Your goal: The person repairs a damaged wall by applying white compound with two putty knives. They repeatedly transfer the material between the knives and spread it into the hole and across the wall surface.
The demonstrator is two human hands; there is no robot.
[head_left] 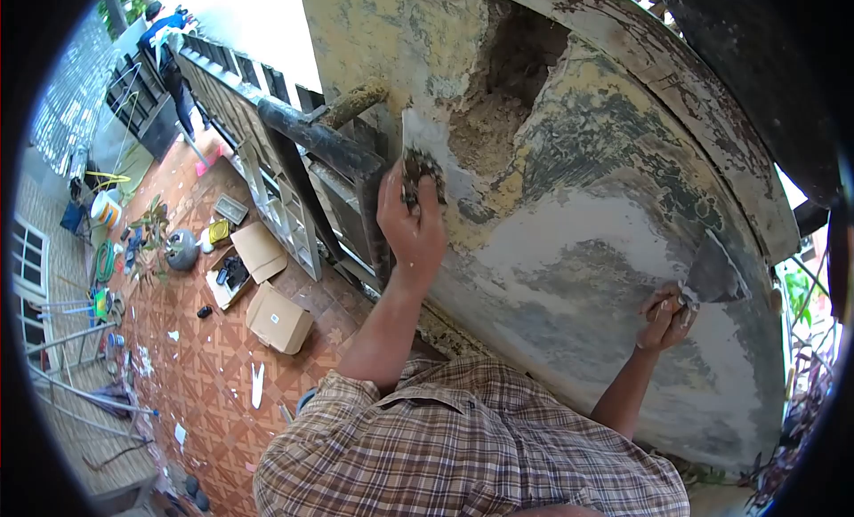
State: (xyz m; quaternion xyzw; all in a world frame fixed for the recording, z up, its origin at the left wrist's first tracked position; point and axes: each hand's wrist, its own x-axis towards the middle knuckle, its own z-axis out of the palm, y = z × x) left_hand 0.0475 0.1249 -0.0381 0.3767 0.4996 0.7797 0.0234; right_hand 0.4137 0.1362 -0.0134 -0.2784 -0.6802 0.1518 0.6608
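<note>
My left hand point(413, 216) grips a flat, stained scraper plate point(422, 157), held upright near the left edge of the wall beside a dark metal gate post. Over on the right, my right hand point(667, 317) is closed around the handle of a triangular trowel point(714, 270), whose blade lies against or very near the wall. The wall point(569, 321) has peeling yellow and green paint with smooth whitish-grey patches. A deep, rough hole point(511, 81) opens in its upper part, between my two hands.
A dark metal gate point(302, 135) stands at left. On the tiled floor point(222, 357) lie cardboard boxes point(277, 320), a round grey pot point(181, 249) and a white bucket point(107, 211). Another person point(169, 28) in blue is beyond the gate at upper left.
</note>
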